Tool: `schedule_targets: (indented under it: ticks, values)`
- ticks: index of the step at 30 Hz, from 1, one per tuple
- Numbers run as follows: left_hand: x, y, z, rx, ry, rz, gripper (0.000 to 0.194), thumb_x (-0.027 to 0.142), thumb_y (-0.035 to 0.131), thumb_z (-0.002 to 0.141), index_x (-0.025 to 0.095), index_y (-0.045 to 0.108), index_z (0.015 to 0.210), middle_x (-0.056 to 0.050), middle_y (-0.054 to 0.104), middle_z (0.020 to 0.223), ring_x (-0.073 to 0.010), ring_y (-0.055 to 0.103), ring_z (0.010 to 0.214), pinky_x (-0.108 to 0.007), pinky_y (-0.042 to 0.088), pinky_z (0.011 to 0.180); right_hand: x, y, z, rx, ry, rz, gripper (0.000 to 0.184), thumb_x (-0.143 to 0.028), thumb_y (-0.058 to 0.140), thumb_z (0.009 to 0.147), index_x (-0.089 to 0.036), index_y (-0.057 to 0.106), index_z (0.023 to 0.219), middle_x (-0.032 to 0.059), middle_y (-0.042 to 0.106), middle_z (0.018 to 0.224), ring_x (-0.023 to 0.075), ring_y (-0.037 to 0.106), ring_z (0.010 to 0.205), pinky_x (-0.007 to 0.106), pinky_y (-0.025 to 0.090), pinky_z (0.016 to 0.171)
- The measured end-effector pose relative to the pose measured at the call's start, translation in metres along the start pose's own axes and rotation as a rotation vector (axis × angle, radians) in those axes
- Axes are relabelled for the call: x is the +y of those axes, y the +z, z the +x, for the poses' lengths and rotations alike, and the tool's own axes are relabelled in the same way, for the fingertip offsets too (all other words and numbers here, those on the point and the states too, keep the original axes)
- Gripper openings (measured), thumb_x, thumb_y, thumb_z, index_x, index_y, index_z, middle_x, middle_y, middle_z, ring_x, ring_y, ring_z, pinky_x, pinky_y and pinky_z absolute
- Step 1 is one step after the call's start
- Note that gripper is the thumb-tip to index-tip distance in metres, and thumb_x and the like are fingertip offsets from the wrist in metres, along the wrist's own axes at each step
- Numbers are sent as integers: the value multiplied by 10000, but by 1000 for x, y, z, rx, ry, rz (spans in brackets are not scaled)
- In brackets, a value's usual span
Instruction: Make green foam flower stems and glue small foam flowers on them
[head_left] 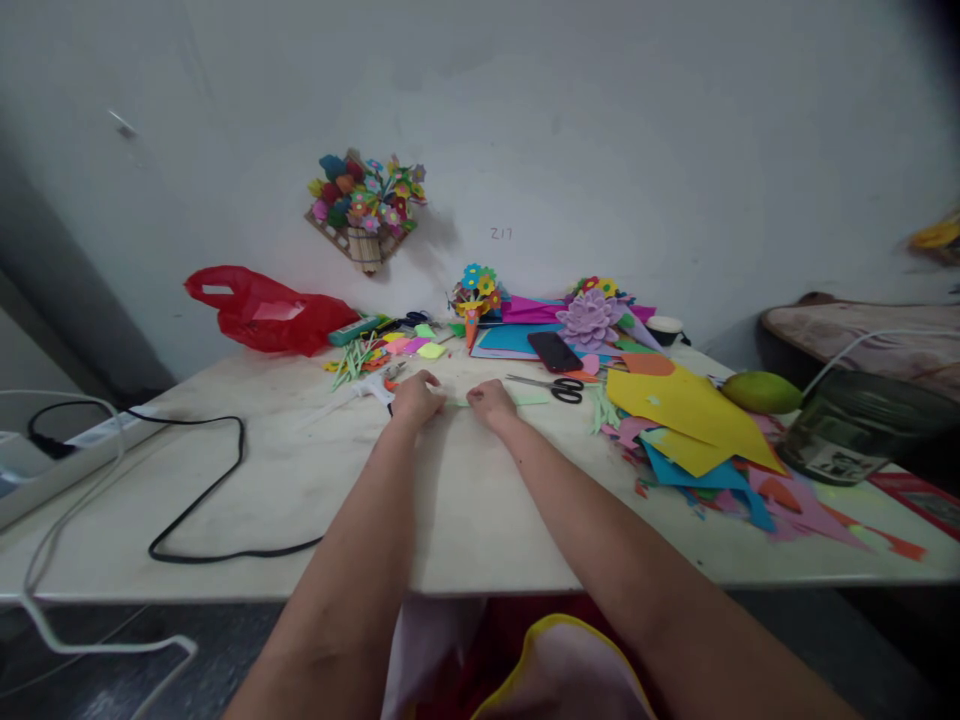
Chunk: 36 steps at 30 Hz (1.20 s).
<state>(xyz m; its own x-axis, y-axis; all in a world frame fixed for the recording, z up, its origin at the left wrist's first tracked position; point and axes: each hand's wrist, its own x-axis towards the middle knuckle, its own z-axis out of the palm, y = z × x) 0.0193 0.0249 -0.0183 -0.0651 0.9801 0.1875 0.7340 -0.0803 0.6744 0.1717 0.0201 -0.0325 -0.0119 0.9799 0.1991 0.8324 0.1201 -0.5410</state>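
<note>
In the head view both my hands rest low over the middle of the table. My right hand (491,402) pinches a pale green paper strip (534,398), whose free end sticks out to its right. A short stretch of the same green shows in the gap between my hands, reaching the curled fingers of my left hand (418,402). Just left of that hand lies a white glue gun (366,388) with an orange part. Black-handled scissors (564,388) lie to the right of my right hand, blades towards it. My fingertips are small and partly hidden.
Coloured foam sheets and scraps (675,410) cover the right side, near a green fruit (761,392) and a glass jar (847,430). Behind are a phone (555,352), paper flowers (480,285) and a red bag (270,312). A black cord (199,515) crosses the left.
</note>
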Motion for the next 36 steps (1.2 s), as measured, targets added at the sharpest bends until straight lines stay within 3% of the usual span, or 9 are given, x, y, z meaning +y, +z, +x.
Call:
schedule_targets:
  ticks: [3, 8, 14, 19, 26, 31, 36]
  values:
    - [3, -2, -2, 34, -6, 159, 228, 182, 628, 598, 212, 567, 815, -11, 652, 674, -169, 602, 712, -235, 412, 609, -1, 1, 0, 2, 17, 3, 258, -301, 472, 783, -204, 683, 896, 88, 550, 1093, 157, 555, 927, 221, 395, 778]
    - [3, -2, -4, 0, 93, 234, 215, 205, 557, 657, 218, 582, 870, -15, 668, 763, -171, 585, 761, -247, 393, 632, -2, 7, 1, 28, 76, 0, 272, -379, 511, 761, -206, 663, 904, 82, 517, 1117, 160, 545, 934, 231, 395, 772]
    - [5, -1, -8, 24, 135, 369, 215, 222, 551, 671, 230, 604, 879, -35, 656, 802, -204, 561, 868, -280, 390, 735, -5, 7, -1, 28, 66, -37, 265, -326, 561, 734, -198, 630, 955, 83, 490, 1112, 187, 513, 979, 265, 387, 815]
    - [8, -2, -12, -26, 157, 490, 257, 248, 501, 718, 228, 603, 953, -79, 640, 897, -254, 509, 981, -353, 367, 821, -4, 8, -1, 18, 63, -45, 236, -307, 558, 745, -210, 621, 950, 84, 482, 1114, 188, 496, 1000, 274, 376, 833]
    - [13, 7, -17, 45, 233, 547, 393, 325, 402, 791, 216, 508, 1154, -93, 505, 1214, -279, 322, 1193, -431, 230, 975, -4, 8, -1, 17, 63, -51, 259, -318, 557, 750, -197, 602, 974, 95, 485, 1109, 203, 495, 1009, 283, 371, 828]
    - [16, 24, -20, -27, 259, 627, 478, 346, 330, 813, 211, 421, 1263, -37, 327, 1391, -269, 27, 1325, -486, -33, 1039, -6, 7, -3, 32, 67, -47, 309, -316, 565, 748, -174, 569, 1022, 113, 496, 1103, 206, 490, 1021, 283, 365, 829]
    - [15, 29, -18, -76, 189, 673, 554, 381, 254, 822, 172, 348, 1326, -33, 172, 1451, -260, -152, 1306, -522, -118, 1013, -6, 8, -3, 40, 61, -47, 289, -315, 567, 744, -175, 577, 997, 106, 507, 1088, 208, 497, 1003, 282, 368, 820]
